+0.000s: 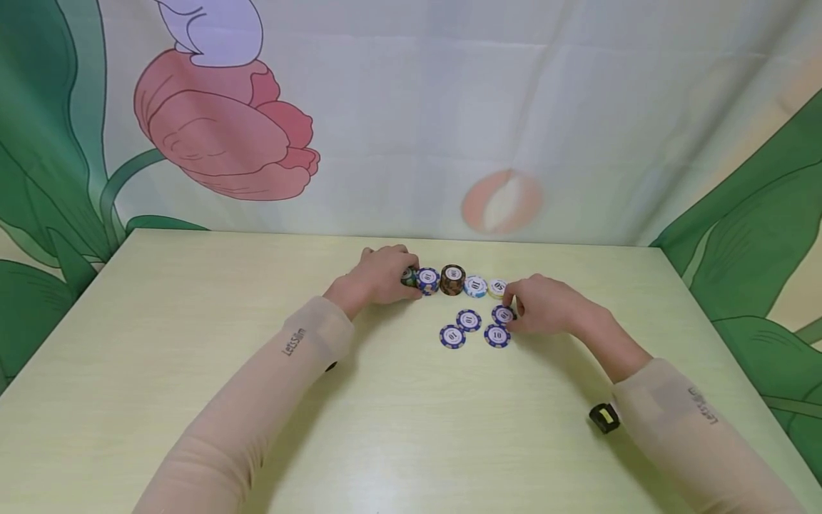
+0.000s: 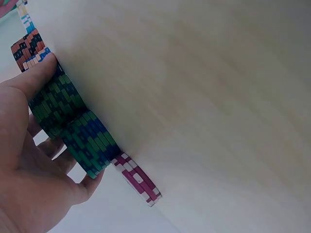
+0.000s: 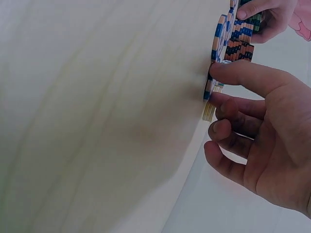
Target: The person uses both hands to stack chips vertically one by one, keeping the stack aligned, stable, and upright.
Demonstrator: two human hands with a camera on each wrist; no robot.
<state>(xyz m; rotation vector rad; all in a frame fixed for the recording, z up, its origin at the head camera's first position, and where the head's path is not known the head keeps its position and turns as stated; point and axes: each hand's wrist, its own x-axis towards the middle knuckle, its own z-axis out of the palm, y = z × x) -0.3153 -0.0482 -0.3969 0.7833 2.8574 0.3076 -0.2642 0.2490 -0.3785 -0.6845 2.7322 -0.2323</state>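
My left hand (image 1: 385, 273) is at the left end of a row of poker chip stacks. It grips a stack of green poker chips (image 2: 58, 104), the thumb reaching the neighbouring blue stack (image 1: 427, 280). Another green stack (image 2: 91, 143) lies against the fingers in the left wrist view, with a few magenta chips (image 2: 137, 179) beyond it. Between thumb and index finger, my right hand (image 1: 546, 303) pinches a blue poker chip (image 1: 504, 315) by its edges. Three loose blue chips lie near it, one being the chip (image 1: 452, 336) farthest left.
Rightward along the row stand a dark brown-orange stack (image 1: 452, 278), light blue chips (image 1: 476, 286) and yellow chips (image 1: 497, 288). A printed curtain (image 1: 398, 143) hangs behind the pale table (image 1: 411, 428). A black wrist device (image 1: 604, 418) sits under the right sleeve.
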